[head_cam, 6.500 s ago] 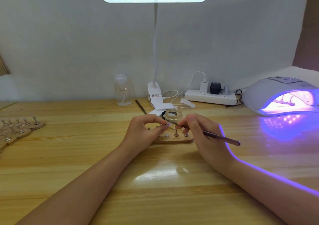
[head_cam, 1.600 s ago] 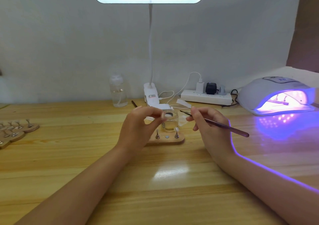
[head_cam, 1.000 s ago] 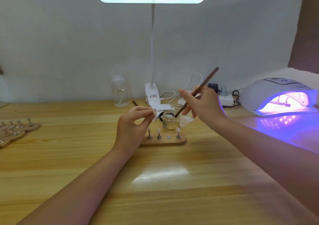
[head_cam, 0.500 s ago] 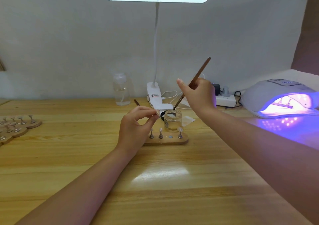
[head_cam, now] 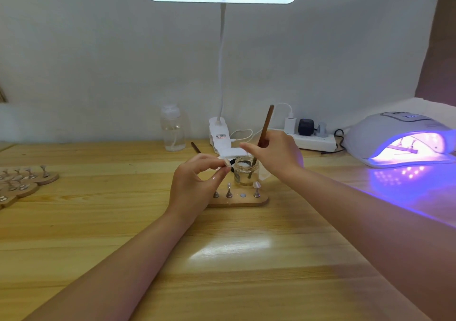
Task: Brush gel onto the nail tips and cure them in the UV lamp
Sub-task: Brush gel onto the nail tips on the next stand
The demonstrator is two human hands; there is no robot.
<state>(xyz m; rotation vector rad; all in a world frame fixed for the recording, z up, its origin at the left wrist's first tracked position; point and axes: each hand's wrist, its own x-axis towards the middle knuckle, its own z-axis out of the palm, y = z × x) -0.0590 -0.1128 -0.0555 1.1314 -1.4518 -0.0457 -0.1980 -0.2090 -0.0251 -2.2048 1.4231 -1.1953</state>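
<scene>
1. Head view: the right hand [head_cam: 276, 154] grips the brush [head_cam: 264, 128], now steeper than half a second ago, its tip down inside the jar [head_cam: 246, 174] where it was above the rim.
2. The left hand [head_cam: 195, 182] pinches a nail tip [head_cam: 227, 163] just left of the jar, held much as before.
3. The holder [head_cam: 238, 198] on the counter [head_cam: 222, 259] carries more tips on pegs; one socket looks bare.
4. The UV lamp [head_cam: 404, 139] glows at far right, well apart, with something inside.
5. I judge the brush is reloading gel, so another coat on the pinched tip comes next; curing it lies ahead.
</scene>
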